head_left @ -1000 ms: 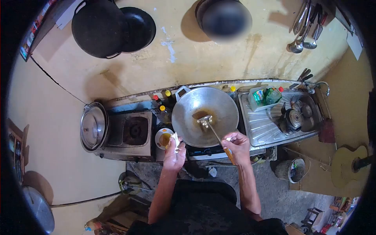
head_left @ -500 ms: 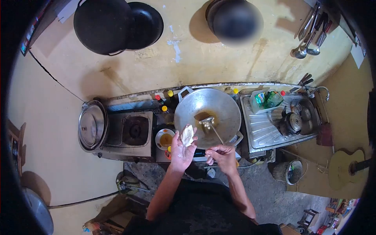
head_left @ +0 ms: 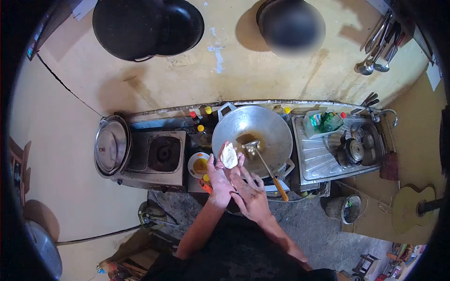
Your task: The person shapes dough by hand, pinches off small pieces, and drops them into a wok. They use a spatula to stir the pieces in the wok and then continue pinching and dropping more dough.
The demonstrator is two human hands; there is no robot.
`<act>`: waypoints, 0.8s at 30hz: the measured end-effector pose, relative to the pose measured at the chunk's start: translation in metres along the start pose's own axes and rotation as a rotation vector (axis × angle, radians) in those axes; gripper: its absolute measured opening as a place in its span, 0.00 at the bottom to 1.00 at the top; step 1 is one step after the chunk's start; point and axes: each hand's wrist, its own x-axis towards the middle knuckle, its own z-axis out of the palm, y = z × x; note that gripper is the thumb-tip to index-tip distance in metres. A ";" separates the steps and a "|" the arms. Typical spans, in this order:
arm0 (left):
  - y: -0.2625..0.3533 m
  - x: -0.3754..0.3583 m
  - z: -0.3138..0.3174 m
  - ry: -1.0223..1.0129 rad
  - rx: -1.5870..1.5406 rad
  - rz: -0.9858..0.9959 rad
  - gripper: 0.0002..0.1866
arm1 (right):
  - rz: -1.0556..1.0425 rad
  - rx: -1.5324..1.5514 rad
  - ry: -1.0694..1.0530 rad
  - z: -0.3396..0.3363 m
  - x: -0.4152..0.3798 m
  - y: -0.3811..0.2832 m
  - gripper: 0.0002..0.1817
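Observation:
A pale, flattened oval piece that looks like dough (head_left: pixel 229 156) lies in my left hand (head_left: pixel 219 180), its fingers around the piece. My right hand (head_left: pixel 251 194) is just right of it, against or close by the left palm, with its fingers apart and nothing visible in them. Beyond both hands stands a wide metal wok (head_left: pixel 276 129) with brownish liquid at its bottom. A ladle (head_left: pixel 266 164) rests in the wok, its wooden handle over the near rim. Several small whitish bits are at the ladle's head.
Left of the wok are a bowl of yellowish liquid (head_left: pixel 191 165), several bottles (head_left: pixel 202 136) and a stove (head_left: pixel 140 171). A steel sink (head_left: pixel 314 164) with a dark pot (head_left: pixel 349 152) is at right. A bucket (head_left: pixel 349 210) stands on the floor.
My right hand has let go of the ladle's handle and moved left to my left hand. The ladle now leans in the wok on its own. The pale piece stays in my left hand.

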 end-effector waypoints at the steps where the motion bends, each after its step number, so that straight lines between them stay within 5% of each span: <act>1: -0.001 -0.001 0.002 0.030 0.021 0.014 0.31 | -0.008 0.005 -0.002 0.000 0.002 0.001 0.27; 17: -0.012 0.020 -0.023 0.009 -0.049 0.055 0.35 | 0.027 0.125 -0.058 -0.002 -0.012 -0.006 0.29; 21: -0.010 0.006 0.002 0.157 0.069 0.038 0.36 | 0.081 -0.035 -0.026 -0.002 -0.004 0.005 0.30; 22: -0.011 0.005 -0.007 -0.053 0.072 0.026 0.34 | 0.073 -0.049 -0.021 0.000 0.000 0.004 0.31; 24: -0.016 0.003 -0.004 -0.029 0.030 0.048 0.34 | 0.030 0.058 -0.027 0.006 -0.001 -0.003 0.31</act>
